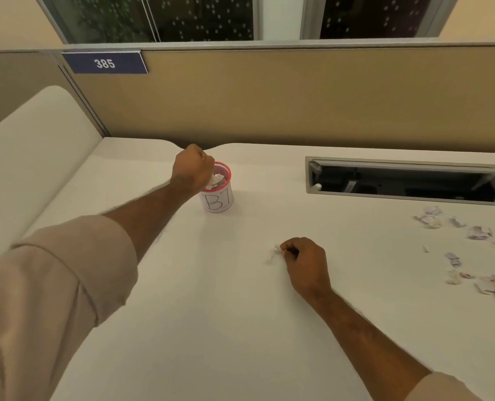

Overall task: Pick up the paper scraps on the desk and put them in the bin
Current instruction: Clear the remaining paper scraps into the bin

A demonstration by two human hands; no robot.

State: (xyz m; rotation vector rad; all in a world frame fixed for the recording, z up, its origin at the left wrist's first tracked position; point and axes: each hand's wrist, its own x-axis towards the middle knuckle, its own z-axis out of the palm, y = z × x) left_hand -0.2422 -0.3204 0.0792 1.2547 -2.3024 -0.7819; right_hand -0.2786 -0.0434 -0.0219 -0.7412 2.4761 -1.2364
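Over the bin [218, 195] the left hand [192, 170] curls its grip on crumpled paper [215, 180] for dropping, while the right hand [305, 263] pinches a scrap [275, 250] off the counter [211, 299].

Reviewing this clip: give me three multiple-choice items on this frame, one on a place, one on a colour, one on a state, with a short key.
1. Where do most loose paper scraps lie on the desk?
A. far right
B. beside the bin
C. near left edge

2. What colour is the rim of the bin?
A. blue
B. red
C. green

3. What is the right hand doing?
A. lying flat and open
B. pinching a small scrap
C. gripping the bin

Key: 1 A, the scraps cluster below the open cable hatch. 2 B, the rim shows red beside the left hand, which is over the bin. 3 B, curled fingers meet a white scrap.
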